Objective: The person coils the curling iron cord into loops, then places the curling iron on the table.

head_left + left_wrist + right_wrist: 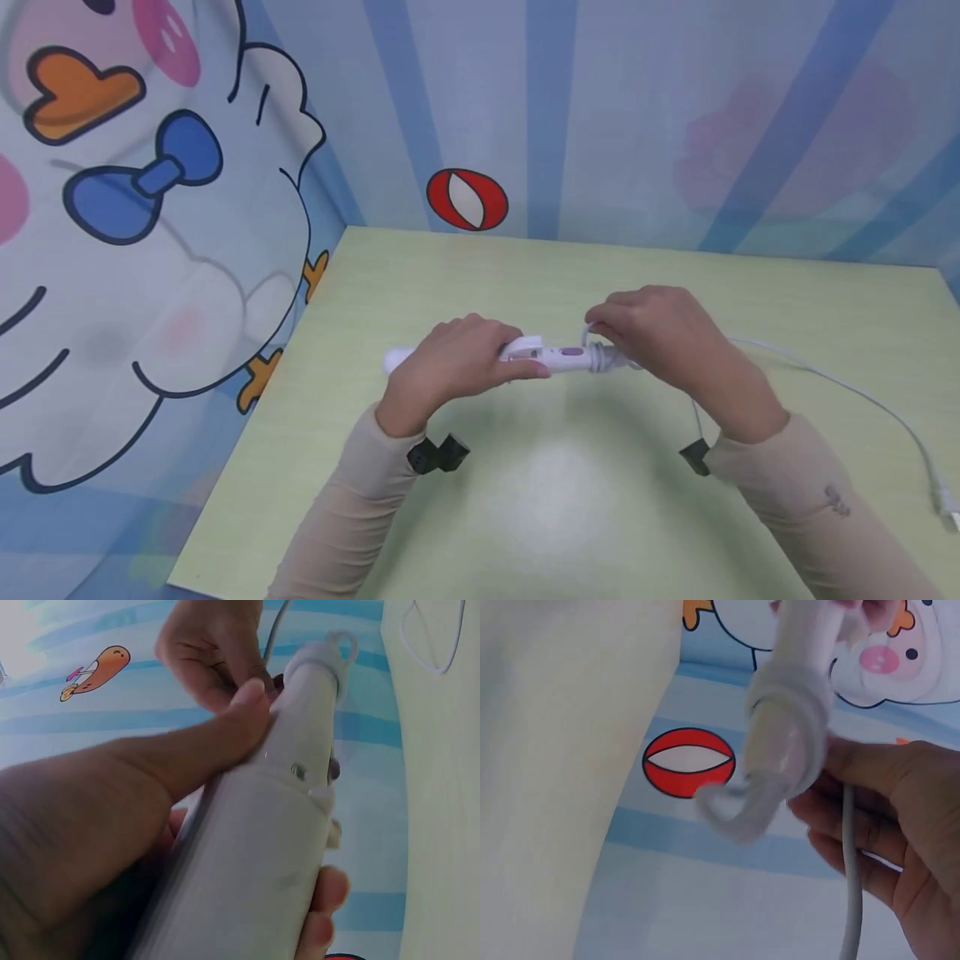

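A white curling iron with a purple patch on its handle lies level across the two hands, over the table. My left hand grips it round the middle; in the left wrist view the thumb lies along one side and fingertips show on the other. White cord is looped round the handle's end, where a bent stub of cord comes out. Beside these loops my right hand pinches the cord between thumb and fingers. The plug lies at the right edge.
The pale green table meets a blue striped wall at the back and a cartoon-printed wall at the left. Loose cord trails over the table's right side. Dark wrist cameras sit on both sleeves.
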Tool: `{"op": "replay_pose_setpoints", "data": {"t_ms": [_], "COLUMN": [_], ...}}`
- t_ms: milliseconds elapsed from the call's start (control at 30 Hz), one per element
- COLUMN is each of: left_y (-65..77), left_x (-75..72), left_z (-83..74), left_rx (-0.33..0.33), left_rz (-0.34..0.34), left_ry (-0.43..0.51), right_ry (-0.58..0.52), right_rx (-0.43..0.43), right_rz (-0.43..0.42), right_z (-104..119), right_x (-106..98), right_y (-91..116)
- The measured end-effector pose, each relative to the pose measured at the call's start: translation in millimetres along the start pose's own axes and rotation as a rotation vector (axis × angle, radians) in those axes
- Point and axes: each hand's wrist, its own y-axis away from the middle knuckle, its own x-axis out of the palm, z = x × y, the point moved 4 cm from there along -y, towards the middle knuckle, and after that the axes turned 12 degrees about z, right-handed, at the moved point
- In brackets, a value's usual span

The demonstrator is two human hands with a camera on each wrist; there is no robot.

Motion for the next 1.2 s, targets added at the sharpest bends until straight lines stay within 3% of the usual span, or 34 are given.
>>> {"op": "replay_pose_setpoints", "data": {"t_ms": [100, 200, 567, 733, 933, 1200], "left_y": [-3.6, -7.3, -15.0, -15.1, -10.6, -7.6], "left_x": [1.6, 2.5, 3.3, -0.6, -7.1, -9.5], "left_z": [0.3, 0.3, 14.3, 17.5, 17.4, 17.9], "left_rx": [-0.052, -0.1, -0.206, -0.203, -0.179, -0.086], "left_rz": [-0.027, -0.068, -0.19, -0.246, -0.3, -0.271], "left_ry": [0.008, 0.012, 0.047, 0.063, 0.099, 0.189], "right_ry": [0.06, 0.05, -0.221, -0.377, -0.508, -0.591], "right_rx": [0.027, 0.084, 0.327, 0.424, 0.477, 0.457], "right_rz": [-0.026, -0.038, -0.055, -0.059, -0.126, -0.224], "right_z": [7, 11, 19, 19, 17, 11], "right_x": [-2, -2, 13, 24, 39, 57], "right_y": [-2, -3, 0, 5, 10, 11]}}
